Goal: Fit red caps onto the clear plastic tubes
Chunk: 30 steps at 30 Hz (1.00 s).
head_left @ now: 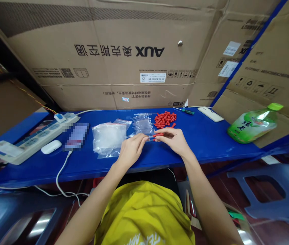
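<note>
Both my hands meet over the middle of a blue shelf (200, 136). My left hand (131, 149) pinches a thin clear tube at its end. My right hand (175, 139) pinches a small red cap (158, 135) at the tube's other end. Just behind my hands lie a pile of clear tubes (142, 123) and a heap of red caps (165, 119). Clear plastic bags (108, 137) lie to the left of my left hand.
A white power strip (36, 136), a white earbud case (51, 146) and a phone on a cable (75, 136) sit at the left. A green bottle (254, 123), a white remote (210, 114) and a small screwdriver (187, 111) lie at the right. Cardboard boxes (124, 51) back the shelf.
</note>
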Motion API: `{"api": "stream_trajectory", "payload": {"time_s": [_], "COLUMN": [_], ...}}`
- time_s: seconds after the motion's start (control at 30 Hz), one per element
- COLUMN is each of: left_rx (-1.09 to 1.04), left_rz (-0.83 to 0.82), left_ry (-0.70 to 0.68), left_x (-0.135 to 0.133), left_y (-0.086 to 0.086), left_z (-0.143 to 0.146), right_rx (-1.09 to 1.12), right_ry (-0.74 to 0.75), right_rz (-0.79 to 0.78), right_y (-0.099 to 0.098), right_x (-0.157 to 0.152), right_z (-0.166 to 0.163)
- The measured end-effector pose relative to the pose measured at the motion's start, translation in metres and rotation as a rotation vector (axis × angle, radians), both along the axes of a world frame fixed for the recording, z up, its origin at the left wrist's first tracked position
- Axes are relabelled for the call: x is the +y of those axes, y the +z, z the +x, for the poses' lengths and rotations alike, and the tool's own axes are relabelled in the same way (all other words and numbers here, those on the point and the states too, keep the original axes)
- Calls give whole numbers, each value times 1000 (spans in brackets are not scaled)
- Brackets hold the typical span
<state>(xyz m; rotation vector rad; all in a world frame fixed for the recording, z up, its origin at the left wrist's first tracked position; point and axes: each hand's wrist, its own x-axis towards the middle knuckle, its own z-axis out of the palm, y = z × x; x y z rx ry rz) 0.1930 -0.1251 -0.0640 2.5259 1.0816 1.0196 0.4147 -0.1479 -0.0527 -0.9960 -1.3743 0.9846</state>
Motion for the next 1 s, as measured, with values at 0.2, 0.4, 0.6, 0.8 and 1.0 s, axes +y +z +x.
{"api": "stream_trajectory", "payload": {"time_s": [0.2, 0.4, 0.6, 0.8, 1.0], "left_rx": [-47, -107, -122, -114, -119], "left_rz": [-2, -4, 6, -2, -1], "left_ry": [-55, -129, -155, -169, -214], "left_x": [3, 3, 4, 3, 1], "left_y": [0, 1, 0, 0, -1], "left_z": [-1, -1, -2, -2, 1], "right_rx": [-1, 34, 49, 56, -14], "right_ry": [31, 27, 36, 48, 127], "right_rz": [-25, -49, -64, -69, -80], "right_y": [0, -3, -6, -3, -8], "right_x": [0, -1, 0, -1, 0], "right_z": [6, 3, 2, 2, -7]}}
